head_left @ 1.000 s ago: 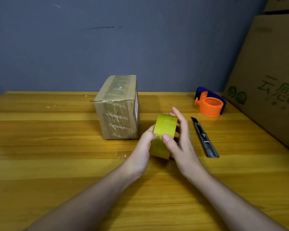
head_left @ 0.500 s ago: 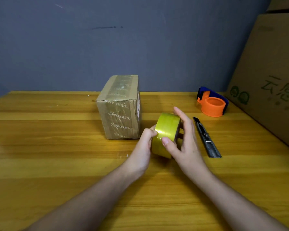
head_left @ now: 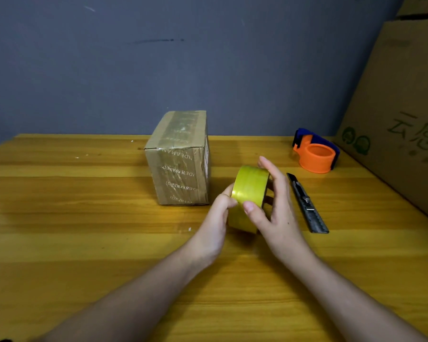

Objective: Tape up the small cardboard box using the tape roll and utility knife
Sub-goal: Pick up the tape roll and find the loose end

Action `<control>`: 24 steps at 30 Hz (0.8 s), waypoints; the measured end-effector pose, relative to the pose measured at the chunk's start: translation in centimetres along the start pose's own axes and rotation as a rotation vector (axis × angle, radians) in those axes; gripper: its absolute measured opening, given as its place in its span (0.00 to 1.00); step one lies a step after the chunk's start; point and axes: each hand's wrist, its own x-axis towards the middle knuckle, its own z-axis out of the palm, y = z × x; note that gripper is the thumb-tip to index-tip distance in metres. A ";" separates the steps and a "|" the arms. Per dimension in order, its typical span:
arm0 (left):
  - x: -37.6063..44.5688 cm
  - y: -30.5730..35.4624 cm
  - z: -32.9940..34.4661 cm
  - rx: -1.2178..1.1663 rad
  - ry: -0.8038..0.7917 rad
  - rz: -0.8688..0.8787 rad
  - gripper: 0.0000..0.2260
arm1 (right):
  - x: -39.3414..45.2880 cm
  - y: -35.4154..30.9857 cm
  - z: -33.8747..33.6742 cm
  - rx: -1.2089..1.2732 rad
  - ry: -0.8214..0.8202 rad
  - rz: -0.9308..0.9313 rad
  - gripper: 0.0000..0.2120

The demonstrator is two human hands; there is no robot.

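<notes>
Tape roll (head_left: 249,191) held on edge above the mid bench (head_left: 84,218), glossy yellow-green, wide smooth band, round; lower part hidden behind the hands; whether it touches the wood, cannot tell; left hand (head_left: 214,225) grips the roll's near-left rim, thumb and fingertips curled onto the band; right hand (head_left: 274,206) wraps the right side, thumb pressed flat on the outer band, fingers curled over the top and far face; both hands clamped on the roll, forearms bare, coming in from the near edge.

Box (head_left: 181,159) stands just left of the roll, toward the far edge, apart from the hands; small brown cardboard cuboid, upright, top and front covered in shiny clear tape with faint printed lettering; corners crisp, tape slightly wrinkled.

Knife (head_left: 307,203) lies flat just right of the right hand, not touched; long slim dark metal body, ridged grip at the near end, slider midway, tip pointing to the far edge.

Dispenser (head_left: 315,151) near the far right corner, well apart from the hands; orange plastic ring core, blue curved guard behind it.

Bench is varnished yellow wood, long plank grain running left to right, a few pale specks; big carton (head_left: 400,119) leans along the right edge, plain brown board with green print; matte grey-blue wall (head_left: 158,70) behind, scuffed.
</notes>
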 end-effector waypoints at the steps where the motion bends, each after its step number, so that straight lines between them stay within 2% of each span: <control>1: 0.0 0.0 0.0 -0.010 0.002 -0.010 0.15 | 0.0 0.0 0.1 0.007 -0.001 0.003 0.34; 9: 0.3 0.2 -0.1 -0.031 0.001 -0.046 0.16 | -0.1 -0.1 -0.2 -0.005 0.005 -0.001 0.33; 18: 0.0 0.0 -0.3 0.021 -0.049 0.013 0.16 | -0.1 0.1 -0.1 0.013 0.001 0.006 0.33; 24: 0.2 0.1 -0.3 -0.002 -0.037 -0.034 0.17 | 0.0 0.0 0.0 0.027 0.004 0.009 0.33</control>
